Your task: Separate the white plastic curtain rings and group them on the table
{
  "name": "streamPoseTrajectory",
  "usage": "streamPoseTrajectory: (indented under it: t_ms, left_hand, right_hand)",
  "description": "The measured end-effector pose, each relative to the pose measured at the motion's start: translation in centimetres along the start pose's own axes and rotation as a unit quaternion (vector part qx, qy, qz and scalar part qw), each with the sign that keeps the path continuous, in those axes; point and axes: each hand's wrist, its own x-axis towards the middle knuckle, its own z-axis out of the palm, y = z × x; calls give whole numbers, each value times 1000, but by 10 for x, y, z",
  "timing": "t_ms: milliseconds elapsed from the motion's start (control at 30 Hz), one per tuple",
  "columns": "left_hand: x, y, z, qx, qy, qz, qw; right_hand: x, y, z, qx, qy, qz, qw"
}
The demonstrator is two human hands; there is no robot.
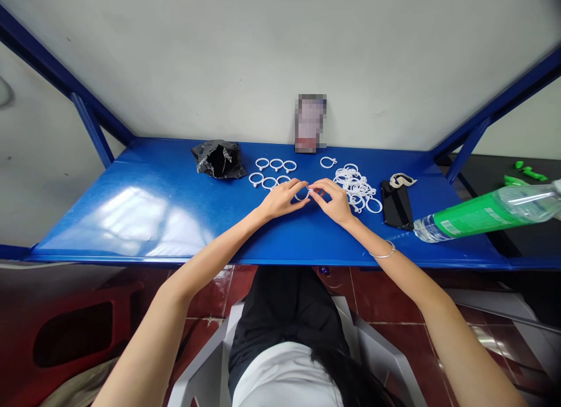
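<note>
Ring (301, 200), white and slender, sits low over a blue table (131, 214) between the left hand (283, 201) and the right hand (336, 205), viewed from my distant post through the head camera. I see the right thumb and forefinger pinched together on its right edge. The left fingers curve about its other side, thumb and forefinger apart at the tips; whether they grip it, I cannot tell.

To the left, I count two short rows of matching rings (256, 184), the nearer one partly covered by the left hand. Beyond them slumps a crumpled black bag (201, 157), mouth open. Just beside the right hand I find a loose pile of white rings (358, 188), and farther right a black phone (398, 211) with an off-white strap (398, 178) on its far end, near a green-labelled bottle (477, 213).
</note>
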Motion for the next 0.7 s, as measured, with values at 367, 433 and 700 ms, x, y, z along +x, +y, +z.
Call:
streamPoseTrajectory:
  t_ms: [367,433,700]
  left_hand:
    - [1,3,-2,-2,-8,-15,1000]
    - [1,3,-1,-10,-6,-11,1000]
    - [2,3,-2,-72,-9,-31,997]
  right_hand:
    - [0,0,-1,5,17,-4,1000]
    - [0,0,-1,5,21,-2,1000]
    - [1,2,0,-1,9,5,1000]
